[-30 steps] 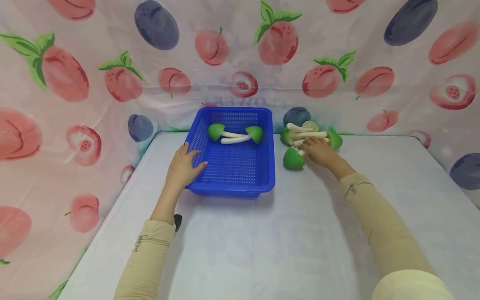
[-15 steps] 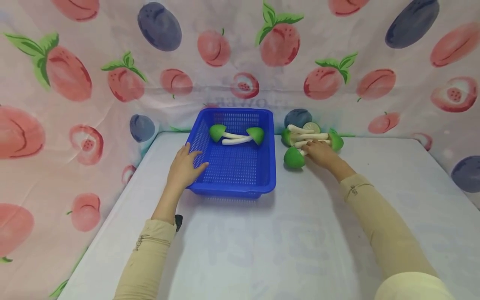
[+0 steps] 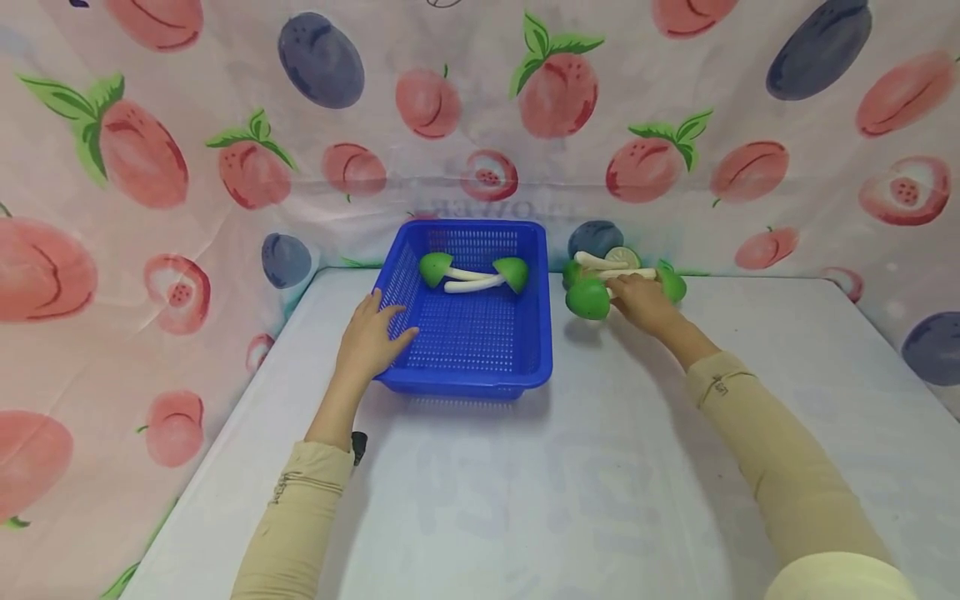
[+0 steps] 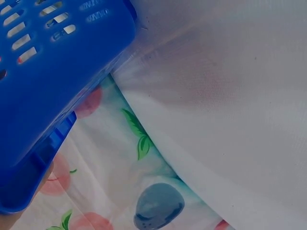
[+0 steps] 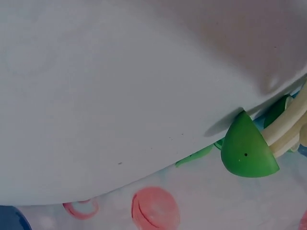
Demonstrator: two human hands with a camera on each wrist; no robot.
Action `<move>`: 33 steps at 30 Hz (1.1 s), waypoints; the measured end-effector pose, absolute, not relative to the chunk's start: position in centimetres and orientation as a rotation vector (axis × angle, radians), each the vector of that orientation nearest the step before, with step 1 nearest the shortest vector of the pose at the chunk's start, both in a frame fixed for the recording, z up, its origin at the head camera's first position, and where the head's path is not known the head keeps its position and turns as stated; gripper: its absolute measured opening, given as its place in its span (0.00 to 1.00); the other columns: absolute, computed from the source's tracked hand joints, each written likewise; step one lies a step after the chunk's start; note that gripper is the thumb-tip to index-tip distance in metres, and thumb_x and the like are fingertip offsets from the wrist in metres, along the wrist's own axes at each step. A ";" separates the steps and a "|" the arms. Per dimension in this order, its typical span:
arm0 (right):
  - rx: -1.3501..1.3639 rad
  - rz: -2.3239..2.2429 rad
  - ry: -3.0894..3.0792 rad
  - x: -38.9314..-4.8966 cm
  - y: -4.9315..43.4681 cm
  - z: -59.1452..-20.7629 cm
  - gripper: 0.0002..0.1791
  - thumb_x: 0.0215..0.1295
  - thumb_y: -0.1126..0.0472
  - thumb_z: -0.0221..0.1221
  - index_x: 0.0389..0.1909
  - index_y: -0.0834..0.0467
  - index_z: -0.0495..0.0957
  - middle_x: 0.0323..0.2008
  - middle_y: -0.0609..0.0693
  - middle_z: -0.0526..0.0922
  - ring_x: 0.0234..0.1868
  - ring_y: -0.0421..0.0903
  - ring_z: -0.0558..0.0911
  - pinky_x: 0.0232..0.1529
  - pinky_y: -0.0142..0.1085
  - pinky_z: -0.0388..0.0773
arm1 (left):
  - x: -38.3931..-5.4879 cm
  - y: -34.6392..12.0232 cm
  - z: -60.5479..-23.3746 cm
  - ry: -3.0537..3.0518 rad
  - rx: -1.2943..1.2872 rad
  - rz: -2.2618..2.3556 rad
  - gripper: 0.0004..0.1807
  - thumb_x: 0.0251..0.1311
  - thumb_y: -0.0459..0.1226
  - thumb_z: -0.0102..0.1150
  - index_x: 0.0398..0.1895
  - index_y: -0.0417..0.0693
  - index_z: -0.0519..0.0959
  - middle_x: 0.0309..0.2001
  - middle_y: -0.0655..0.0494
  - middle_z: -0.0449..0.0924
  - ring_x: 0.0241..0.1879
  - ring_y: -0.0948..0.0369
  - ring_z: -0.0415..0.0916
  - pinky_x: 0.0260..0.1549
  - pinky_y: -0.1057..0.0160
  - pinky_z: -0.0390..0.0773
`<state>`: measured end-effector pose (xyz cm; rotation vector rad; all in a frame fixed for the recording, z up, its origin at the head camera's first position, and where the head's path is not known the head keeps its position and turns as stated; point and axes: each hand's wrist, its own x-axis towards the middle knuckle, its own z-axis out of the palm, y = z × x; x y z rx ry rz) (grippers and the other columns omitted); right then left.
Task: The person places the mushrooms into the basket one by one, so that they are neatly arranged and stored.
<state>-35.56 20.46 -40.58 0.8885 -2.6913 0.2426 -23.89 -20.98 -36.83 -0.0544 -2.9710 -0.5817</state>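
A blue perforated basket [image 3: 468, 337] stands on the white table, with two green-capped toy mushrooms [image 3: 471, 273] lying at its far end. My left hand [image 3: 371, 333] holds the basket's left rim, thumb inside. To the right of the basket my right hand [image 3: 637, 298] grips the white stem of a green-capped mushroom [image 3: 588, 299] and holds it just above the table. Several more mushrooms [image 3: 626, 267] lie in a pile right behind that hand. In the right wrist view the lifted green cap [image 5: 247, 149] shows with white stems beside it. The left wrist view shows the basket wall [image 4: 53, 81].
A fruit-print cloth [image 3: 150, 167] walls the table on the left, back and right. The table surface [image 3: 562, 483] stretches bare toward me. A small black object [image 3: 357, 442] sits by my left forearm.
My right hand has closed on the nearest mushroom and raised it off the table, toward the pile. The left hand and basket have stayed put.
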 end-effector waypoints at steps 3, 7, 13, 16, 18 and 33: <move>0.873 0.396 -2.669 -35.4 20.6 -40.3 0.07 0.61 0.71 0.57 0.39 0.66 0.73 0.35 0.65 0.80 0.40 0.63 0.79 0.42 0.57 0.74 | -24.0 -21.0 -36.9 -2.966 -0.059 -0.581 0.30 0.62 0.50 0.54 0.62 0.40 0.70 0.72 0.33 0.48 0.73 0.40 0.44 0.69 0.40 0.51; 0.830 0.524 -2.650 -35.3 20.5 -40.0 0.07 0.62 0.73 0.54 0.41 0.66 0.73 0.39 0.66 0.80 0.44 0.64 0.78 0.49 0.61 0.71 | -24.1 -21.1 -36.9 -2.964 -0.060 -0.582 0.30 0.62 0.50 0.54 0.63 0.40 0.70 0.72 0.33 0.48 0.73 0.40 0.44 0.69 0.40 0.51; 0.754 0.554 -2.635 -35.0 19.8 -39.3 0.08 0.63 0.70 0.55 0.42 0.67 0.73 0.40 0.66 0.80 0.46 0.64 0.78 0.51 0.64 0.68 | -24.1 -21.2 -36.9 -2.967 -0.052 -0.584 0.30 0.62 0.50 0.54 0.63 0.41 0.69 0.72 0.33 0.48 0.73 0.41 0.43 0.69 0.41 0.51; 0.731 0.635 -2.600 -34.7 19.3 -38.8 0.11 0.63 0.67 0.58 0.44 0.68 0.74 0.41 0.66 0.80 0.45 0.64 0.78 0.48 0.62 0.71 | -24.1 -21.2 -36.9 -2.969 -0.053 -0.589 0.30 0.63 0.50 0.54 0.63 0.41 0.69 0.72 0.33 0.48 0.73 0.41 0.43 0.69 0.41 0.51; 0.714 0.697 -2.581 -34.4 19.0 -38.5 0.14 0.61 0.66 0.60 0.45 0.68 0.74 0.41 0.66 0.80 0.43 0.62 0.78 0.45 0.59 0.72 | -24.0 -21.2 -36.9 -2.972 -0.049 -0.596 0.30 0.63 0.50 0.54 0.63 0.41 0.69 0.72 0.33 0.48 0.73 0.41 0.43 0.69 0.41 0.51; 0.617 1.089 -2.741 -33.0 16.0 -35.8 0.21 0.65 0.59 0.58 0.52 0.70 0.75 0.44 0.67 0.79 0.39 0.53 0.75 0.39 0.36 0.72 | -24.1 -21.2 -37.0 -2.962 -0.065 -0.594 0.30 0.63 0.50 0.54 0.62 0.41 0.70 0.72 0.33 0.49 0.73 0.40 0.44 0.69 0.40 0.51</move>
